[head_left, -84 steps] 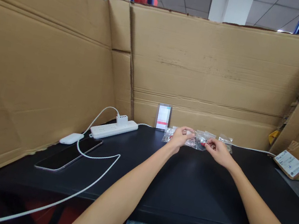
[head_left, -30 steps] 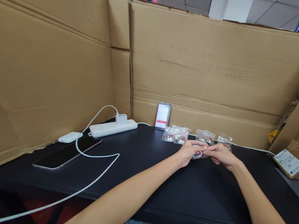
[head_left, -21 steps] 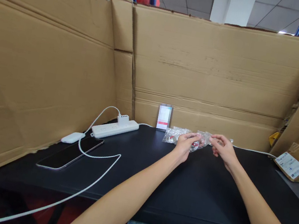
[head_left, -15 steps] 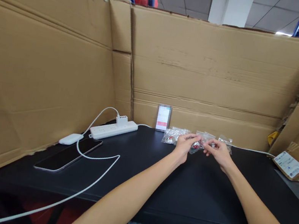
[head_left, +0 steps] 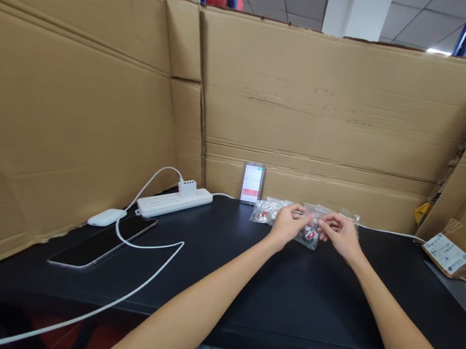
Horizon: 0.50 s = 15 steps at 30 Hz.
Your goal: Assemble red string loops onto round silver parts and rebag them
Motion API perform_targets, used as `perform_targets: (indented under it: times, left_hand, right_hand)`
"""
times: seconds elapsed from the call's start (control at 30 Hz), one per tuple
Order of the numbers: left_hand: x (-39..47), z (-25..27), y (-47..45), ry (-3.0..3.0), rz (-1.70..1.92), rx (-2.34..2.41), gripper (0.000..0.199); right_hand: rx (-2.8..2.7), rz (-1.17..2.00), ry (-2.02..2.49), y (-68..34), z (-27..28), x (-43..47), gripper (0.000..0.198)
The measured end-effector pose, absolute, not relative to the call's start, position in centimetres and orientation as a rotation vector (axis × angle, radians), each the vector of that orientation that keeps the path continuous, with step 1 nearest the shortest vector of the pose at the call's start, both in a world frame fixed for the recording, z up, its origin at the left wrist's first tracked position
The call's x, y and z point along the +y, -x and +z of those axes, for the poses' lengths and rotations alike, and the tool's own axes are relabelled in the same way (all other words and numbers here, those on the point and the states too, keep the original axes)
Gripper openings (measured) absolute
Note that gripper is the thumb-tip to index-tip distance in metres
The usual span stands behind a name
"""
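Between my two hands is a small clear plastic bag (head_left: 308, 236) with a red and dark item inside, too small to name. My left hand (head_left: 289, 225) pinches its left side with thumb and fingers. On the other side, my right hand (head_left: 338, 234) has its fingers closed at the bag's upper right edge. More clear bags (head_left: 263, 211) with red and silvery contents lie just left of my left hand. Behind my hands other clear bags are partly hidden.
A phone with a lit, blurred screen (head_left: 252, 184) leans on the cardboard wall (head_left: 331, 101). To the left are a white power strip (head_left: 174, 203), a white charger (head_left: 107, 217), a dark phone (head_left: 101, 244) and a looping white cable (head_left: 152, 286). A brown package (head_left: 463, 251) sits at right.
The small bag now hangs lower and shows more fully between my hands. My right hand has closed in on its right edge. The view has shifted slightly.
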State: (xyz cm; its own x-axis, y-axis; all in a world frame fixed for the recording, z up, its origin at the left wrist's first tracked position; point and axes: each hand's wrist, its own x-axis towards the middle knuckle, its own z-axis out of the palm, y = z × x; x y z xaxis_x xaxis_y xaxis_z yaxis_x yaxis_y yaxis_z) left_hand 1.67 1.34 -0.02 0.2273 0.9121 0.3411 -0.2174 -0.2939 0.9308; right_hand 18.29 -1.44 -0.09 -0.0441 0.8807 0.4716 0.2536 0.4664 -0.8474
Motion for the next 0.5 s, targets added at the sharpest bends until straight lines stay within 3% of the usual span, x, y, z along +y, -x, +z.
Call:
perform_targets:
  times: [0.5]
  left_hand:
    - [2.7, 0.9, 1.5, -1.765, 1.109, 0.577, 0.019]
  right_hand:
    - [-1.552, 0.736, 0.970, -18.6, 0.3, -1.6, 0.040]
